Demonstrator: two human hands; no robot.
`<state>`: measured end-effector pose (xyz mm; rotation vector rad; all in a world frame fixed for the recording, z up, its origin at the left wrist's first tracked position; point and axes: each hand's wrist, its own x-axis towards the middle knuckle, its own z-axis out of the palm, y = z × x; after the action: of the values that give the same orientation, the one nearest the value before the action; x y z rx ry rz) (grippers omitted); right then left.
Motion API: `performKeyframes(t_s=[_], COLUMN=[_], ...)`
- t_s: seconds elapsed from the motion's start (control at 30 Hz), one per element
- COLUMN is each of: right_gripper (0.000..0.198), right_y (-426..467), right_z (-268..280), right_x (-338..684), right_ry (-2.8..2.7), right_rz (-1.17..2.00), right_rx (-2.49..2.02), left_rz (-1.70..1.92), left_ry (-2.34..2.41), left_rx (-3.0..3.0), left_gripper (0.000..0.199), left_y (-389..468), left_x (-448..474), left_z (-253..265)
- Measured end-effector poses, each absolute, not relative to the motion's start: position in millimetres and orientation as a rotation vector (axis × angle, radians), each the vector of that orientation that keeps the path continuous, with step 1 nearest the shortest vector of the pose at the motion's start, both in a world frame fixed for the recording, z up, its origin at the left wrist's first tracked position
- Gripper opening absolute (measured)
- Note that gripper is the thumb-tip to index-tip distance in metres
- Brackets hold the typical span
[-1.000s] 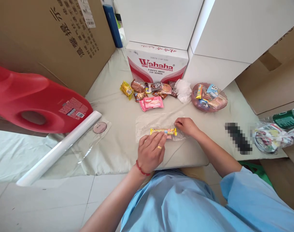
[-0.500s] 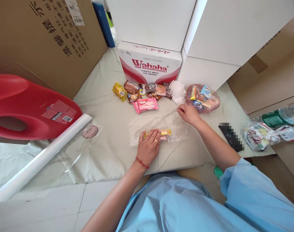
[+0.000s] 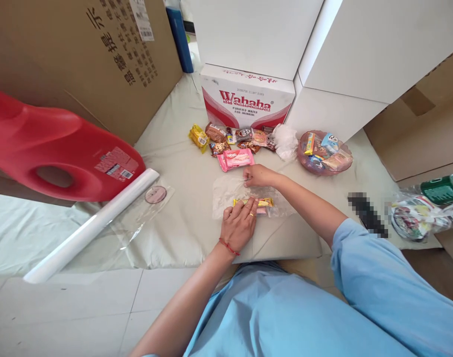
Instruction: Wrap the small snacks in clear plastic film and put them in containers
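Note:
A sheet of clear plastic film (image 3: 222,191) lies on the cloth-covered table in front of me. On it rests a snack bar in a yellow wrapper (image 3: 265,202), with something pinkish showing just below it. My left hand (image 3: 238,223) lies flat over the left part of the yellow bar, fingers stretched out and pressing down. Above it, my right hand (image 3: 260,176) is closed in a pinch at the film's far side. Just beyond are pink nabati wafer packs (image 3: 238,159).
Behind stand several wrapped snacks (image 3: 244,135), crumpled white plastic (image 3: 286,141) and a pink bowl of snacks (image 3: 325,168), before a Wahaha box (image 3: 248,101). Left are a film roll (image 3: 92,225) and red jug (image 3: 77,148); right, a pixelated dark object (image 3: 367,215) and bottles (image 3: 442,191).
My right hand has moved left, from near the bowl to above my left hand, drawing the film's edge with it. My left hand stays on the yellow bar. The view has shifted slightly.

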<state>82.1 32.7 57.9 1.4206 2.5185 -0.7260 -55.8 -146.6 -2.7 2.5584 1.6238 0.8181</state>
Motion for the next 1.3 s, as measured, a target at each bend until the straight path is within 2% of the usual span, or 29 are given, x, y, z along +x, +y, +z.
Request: performKeyframes(t_s=[0.07, 0.1, 0.27, 0.43, 0.6, 0.77, 0.97, 1.1, 1.13, 1.23, 1.3], right_gripper=[0.014, 0.012, 0.030, 0.012, 0.020, 0.029, 0.042, 0.042, 0.040, 0.037, 0.037], right_y=[34.6, 35.1, 36.1, 24.5, -24.4, -75.1, -95.8, -94.3, -93.4, -91.5, -91.3], right_z=[60.9, 61.9, 61.4, 73.8, 98.0, 83.5, 44.0, 39.2, 39.7, 41.6, 42.3], right_x=[89.0, 93.1, 109.7, 109.1, 110.1, 122.9, 131.5, 131.3, 130.9, 129.3, 128.0], right_ry=[2.616, 2.688, 2.774, 2.783, 2.886, 2.857, 2.949, 2.963, 2.963, 2.962, 2.965], right_rz=[-0.738, -0.738, -0.818, -0.741, -0.473, -0.272, -0.230, -0.262, -0.271, -0.295, -0.288], right_rx=[1.316, 1.267, 1.199, 1.185, 1.033, 0.944, 0.977, 0.988, 0.983, 0.975, 0.978], left_rz=[0.808, 0.810, 0.777, 0.651, 0.670, 0.734, 0.925, 1.080, 1.111, 1.187, 1.252], left_ry=[1.641, 1.655, 1.713, 1.668, 1.641, 1.599, 1.416, 1.664, 1.774, 1.979, 1.954], left_rx=[2.582, 2.594, 2.651, 2.634, 2.582, 2.585, 2.315, 1.878, 1.773, 1.495, 1.262], left_gripper=[0.047, 0.047, 0.043, 0.044, 0.042, 0.025, 0.025, 0.022, 0.025, 0.050, 0.051], left_y=[-147.5, -147.6, -147.1, -146.0, -144.1, -144.6, -149.4, -144.2, -140.3, -121.7, -105.7], left_x=[-55.7, -55.7, -55.6, -55.8, -55.1, -61.4, -87.2, -101.2, -104.2, -114.5, -121.6], left_z=[-2.2, -1.9, 1.0, 4.4, 3.6, 3.1, 3.5, -0.3, -2.3, -8.5, -10.1])
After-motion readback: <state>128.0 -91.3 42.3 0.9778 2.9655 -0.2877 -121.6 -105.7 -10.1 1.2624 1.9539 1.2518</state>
